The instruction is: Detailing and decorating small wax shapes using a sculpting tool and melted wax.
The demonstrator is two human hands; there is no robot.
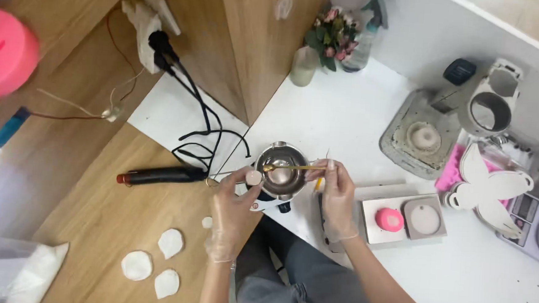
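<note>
Gloved hands meet over a small steel pot (281, 169) that stands at the near edge of the white bench (345, 118), just where it joins the wooden bench (106, 210). The left hand (232, 214) has its grip closed narrow on a small pale round disc (254, 178), held right at the pot's left rim. The right hand (336, 198) pinches the handle of a gold spoon (288, 168), whose bowl lies across the inside of the pot; a thin stick and something yellow also sit in that hand, though what they are is too small to tell. Left of the pot, a black heat tool with a red tip (157, 176) lies on the wood, and its black cables (202, 136) loop close behind the left hand, running up to a wall plug (158, 44). Nearer the body, three white petal-shaped pieces (153, 263) and one tiny piece lie on the wood, well clear of the hands. Just right of the right hand is a tray with a pink round mould (390, 220) and a grey square mould (423, 220). Farther right are a white butterfly cutout (492, 185), a scale (533, 220) and a grey base with a ring-shaped mould (422, 138). At the back stand a small bouquet (334, 35) and a pale bottle (303, 66). A pink blurred object (4, 51) fills the upper left corner.
</note>
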